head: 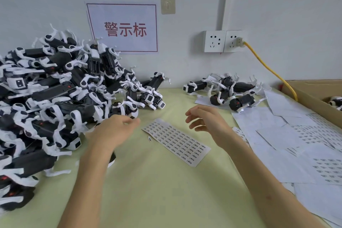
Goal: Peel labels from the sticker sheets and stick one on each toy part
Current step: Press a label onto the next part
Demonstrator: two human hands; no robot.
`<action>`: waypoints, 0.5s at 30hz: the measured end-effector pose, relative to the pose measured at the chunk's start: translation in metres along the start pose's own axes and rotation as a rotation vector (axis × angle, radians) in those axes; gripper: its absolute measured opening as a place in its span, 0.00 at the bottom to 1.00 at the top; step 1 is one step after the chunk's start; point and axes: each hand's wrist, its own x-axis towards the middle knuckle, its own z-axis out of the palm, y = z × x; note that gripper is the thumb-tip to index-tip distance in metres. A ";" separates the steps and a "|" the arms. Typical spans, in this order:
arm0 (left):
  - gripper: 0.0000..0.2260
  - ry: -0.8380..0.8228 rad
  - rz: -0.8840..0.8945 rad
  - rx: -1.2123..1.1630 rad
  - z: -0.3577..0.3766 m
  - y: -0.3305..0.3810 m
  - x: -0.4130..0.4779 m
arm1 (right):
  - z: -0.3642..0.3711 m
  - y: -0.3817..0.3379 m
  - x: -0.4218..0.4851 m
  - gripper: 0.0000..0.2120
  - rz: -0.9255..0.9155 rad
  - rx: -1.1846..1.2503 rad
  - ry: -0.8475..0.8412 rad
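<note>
Hovering the right hand (205,118) above the pale green table (157,190), fingers spread and slack, gripping nothing. Holding the left hand (118,127) out toward 10 o'clock, fingertips bunched near the thumb right at the edge of the big pile of toy parts (55,98); too blurred to tell whether pinching anything.

Lying flat between both hands, at about 7 o'clock of the right one: a sticker sheet (175,142), slanted, with rows of small printed labels. Just off its 9 o'clock edge, one loose label (149,138) on the table, apart from the sheet.

Heaped from 8 to 10 o'clock in view, black-and-white and tangled: the pile. Resting at 1 o'clock, near the wall: a smaller cluster of toy parts (227,90). Spread from 3 to 5 o'clock: overlapping white backing sheets (296,135), some bearing labels. Farther out at 2 o'clock: a cardboard box (311,90), with a yellow cable (268,68) running up to a wall socket (224,40).
</note>
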 end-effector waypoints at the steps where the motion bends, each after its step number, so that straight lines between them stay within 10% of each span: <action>1: 0.15 -0.042 0.011 -0.025 -0.005 -0.005 -0.003 | 0.000 0.000 0.000 0.11 -0.005 -0.005 -0.008; 4: 0.07 -0.144 0.072 0.021 -0.012 -0.012 -0.008 | 0.002 0.002 0.000 0.11 -0.022 -0.016 -0.034; 9: 0.23 -0.107 0.133 0.101 -0.007 -0.013 -0.007 | 0.009 0.002 -0.002 0.12 -0.016 -0.100 -0.092; 15: 0.25 -0.082 0.374 -0.540 -0.011 0.002 -0.006 | 0.011 0.001 -0.007 0.12 -0.027 -0.109 -0.193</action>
